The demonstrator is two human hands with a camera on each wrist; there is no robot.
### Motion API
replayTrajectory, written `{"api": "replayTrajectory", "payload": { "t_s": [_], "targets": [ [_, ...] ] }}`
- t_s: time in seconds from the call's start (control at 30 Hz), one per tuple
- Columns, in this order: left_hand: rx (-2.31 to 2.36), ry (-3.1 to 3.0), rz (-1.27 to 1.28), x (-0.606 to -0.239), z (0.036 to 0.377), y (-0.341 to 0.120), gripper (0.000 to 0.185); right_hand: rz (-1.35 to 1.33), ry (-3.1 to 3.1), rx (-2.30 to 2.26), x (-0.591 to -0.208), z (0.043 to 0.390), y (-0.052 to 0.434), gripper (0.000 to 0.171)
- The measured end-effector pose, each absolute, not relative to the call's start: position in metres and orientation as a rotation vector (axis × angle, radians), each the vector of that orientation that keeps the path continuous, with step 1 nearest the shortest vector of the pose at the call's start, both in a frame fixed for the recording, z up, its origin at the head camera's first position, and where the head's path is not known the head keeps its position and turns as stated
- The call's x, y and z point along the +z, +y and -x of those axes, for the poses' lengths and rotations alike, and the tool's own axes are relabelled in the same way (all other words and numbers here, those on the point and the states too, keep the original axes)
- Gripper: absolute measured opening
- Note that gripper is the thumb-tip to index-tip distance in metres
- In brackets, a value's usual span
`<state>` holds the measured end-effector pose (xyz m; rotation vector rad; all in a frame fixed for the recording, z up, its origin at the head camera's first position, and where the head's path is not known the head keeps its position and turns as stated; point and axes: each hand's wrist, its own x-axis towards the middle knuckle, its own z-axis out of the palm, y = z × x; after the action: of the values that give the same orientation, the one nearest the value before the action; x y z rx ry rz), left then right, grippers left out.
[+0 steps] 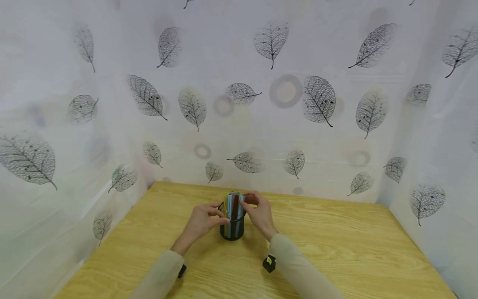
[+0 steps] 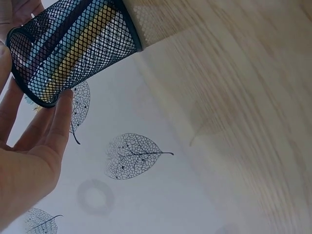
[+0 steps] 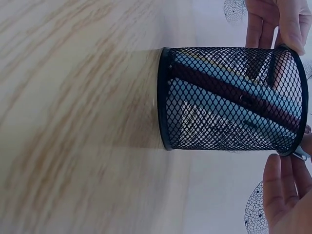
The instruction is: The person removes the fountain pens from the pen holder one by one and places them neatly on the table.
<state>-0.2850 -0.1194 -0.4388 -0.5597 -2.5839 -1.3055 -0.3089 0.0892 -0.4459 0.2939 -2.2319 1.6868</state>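
Note:
A black mesh pen holder (image 1: 232, 237) stands upright on the table, filled with several pens (image 1: 235, 207) in light blue, yellow and dark red. My left hand (image 1: 199, 224) grips its rim from the left, thumb at the front and fingers round the side. On the other side, my right hand (image 1: 261, 214) has its thumb against the pens at the right of the bundle, pinching there by the rim. In the right wrist view, a silver pen clip (image 3: 301, 153) shows beside the right hand's fingers. Exactly which pens the right hand pinches is hidden.
The wood-grain table (image 1: 336, 241) extends around the pen holder. White sheeting (image 1: 239, 133) printed with dark leaves hangs behind the table and along both sides. Small black devices, one by each wrist, show below the sleeves (image 1: 298, 261).

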Motion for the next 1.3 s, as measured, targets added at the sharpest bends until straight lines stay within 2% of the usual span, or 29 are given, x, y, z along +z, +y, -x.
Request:
{"api": "replayTrajectory", "payload": {
  "t_s": [0.3, 0.57, 0.97, 1.2, 1.3],
  "targets": [
    [-1.277, -2.577, 0.586, -0.436, 0.284, -0.118, 0.016, -0.333, -2.15, 1.748, -0.451, 0.307, 0.093, 0.019],
    [-1.244, -2.582, 0.623, -0.436, 0.285, -0.119, 0.017, -0.381, -2.106, 1.712, -0.456, 0.305, 0.094, 0.005],
    [-1.343, -2.598, 0.608, -0.439, 0.285, -0.12, 0.019, -0.368, -1.996, 1.804, -0.447, 0.298, 0.092, 0.018],
    [-1.355, -2.605, 0.607, -0.437, 0.285, -0.121, 0.019, -0.374, -1.929, 1.806, -0.412, 0.271, 0.092, 0.026],
    [-1.355, -2.607, 0.618, -0.437, 0.286, -0.121, 0.02, -0.309, -1.877, 1.824, -0.41, 0.271, 0.094, 0.027]
  ]
}}
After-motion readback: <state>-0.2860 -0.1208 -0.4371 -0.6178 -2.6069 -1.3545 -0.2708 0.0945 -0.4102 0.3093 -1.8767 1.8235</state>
